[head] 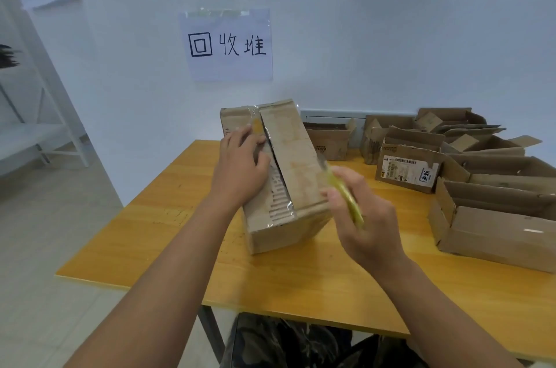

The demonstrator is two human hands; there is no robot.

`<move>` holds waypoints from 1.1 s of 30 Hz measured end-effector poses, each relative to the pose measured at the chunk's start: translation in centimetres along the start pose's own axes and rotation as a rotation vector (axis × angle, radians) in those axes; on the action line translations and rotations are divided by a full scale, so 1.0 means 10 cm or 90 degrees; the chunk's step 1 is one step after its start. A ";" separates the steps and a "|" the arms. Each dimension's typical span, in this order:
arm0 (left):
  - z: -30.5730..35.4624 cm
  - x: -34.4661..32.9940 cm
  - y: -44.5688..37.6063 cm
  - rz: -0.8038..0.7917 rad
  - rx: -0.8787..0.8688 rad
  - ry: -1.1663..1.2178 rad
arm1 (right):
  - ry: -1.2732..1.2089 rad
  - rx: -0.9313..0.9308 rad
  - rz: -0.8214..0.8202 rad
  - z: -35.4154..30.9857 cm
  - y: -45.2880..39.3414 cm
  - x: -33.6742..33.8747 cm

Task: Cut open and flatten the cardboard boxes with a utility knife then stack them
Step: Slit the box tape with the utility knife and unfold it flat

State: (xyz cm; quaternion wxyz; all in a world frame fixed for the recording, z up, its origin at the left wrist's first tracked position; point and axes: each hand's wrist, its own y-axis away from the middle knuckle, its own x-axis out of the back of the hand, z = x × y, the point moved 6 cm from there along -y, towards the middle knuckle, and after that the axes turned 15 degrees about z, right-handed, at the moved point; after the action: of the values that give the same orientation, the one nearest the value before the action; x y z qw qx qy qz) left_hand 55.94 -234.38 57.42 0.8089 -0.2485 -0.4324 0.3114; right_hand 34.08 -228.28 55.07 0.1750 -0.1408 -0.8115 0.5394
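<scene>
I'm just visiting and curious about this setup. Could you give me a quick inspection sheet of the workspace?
Surface: wooden table, scuffed.
Job's things: taped cardboard box tilted, top seam slit; yellow utility knife, blurred.
Clutter: opened cardboard boxes piled on the table's right side.
Hands: left hand presses on the box; right hand grips the knife.
Cables: nothing seen.
Surroundings: handwritten paper sign taped to the wall; white shelf at left.

Bright even indoor light, soft shadows, wide-angle edge distortion, slight motion blur
</scene>
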 end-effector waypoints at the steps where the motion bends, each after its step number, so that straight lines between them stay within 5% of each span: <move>1: 0.02 0.03 0.05 0.011 0.006 0.006 | 0.019 -0.037 0.014 0.08 0.00 -0.04; 7: 0.10 0.33 0.28 0.066 0.031 -0.073 | 0.050 -0.159 -0.074 0.34 0.14 -0.39; 15: -0.31 0.63 0.06 -0.008 0.087 -0.258 | -0.038 -0.289 -0.203 0.53 -0.42 -1.12; 20: -0.44 0.55 -0.01 -0.039 0.001 -0.427 | -0.065 -0.295 -0.233 0.55 -0.59 -1.43; 26: -0.66 0.14 0.00 -0.067 -0.080 -0.293 | -0.061 -0.339 -0.227 0.87 -0.39 -1.38; 33: -0.59 0.07 -0.01 0.079 -0.066 -0.278 | -0.056 -0.354 -0.180 0.97 -0.41 -1.44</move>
State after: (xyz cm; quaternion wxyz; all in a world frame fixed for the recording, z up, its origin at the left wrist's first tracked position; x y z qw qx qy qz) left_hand 61.31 -234.72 54.87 0.6615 -0.2422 -0.5966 0.3845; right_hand 42.62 -243.89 53.53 0.1678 -0.0453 -0.9463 0.2725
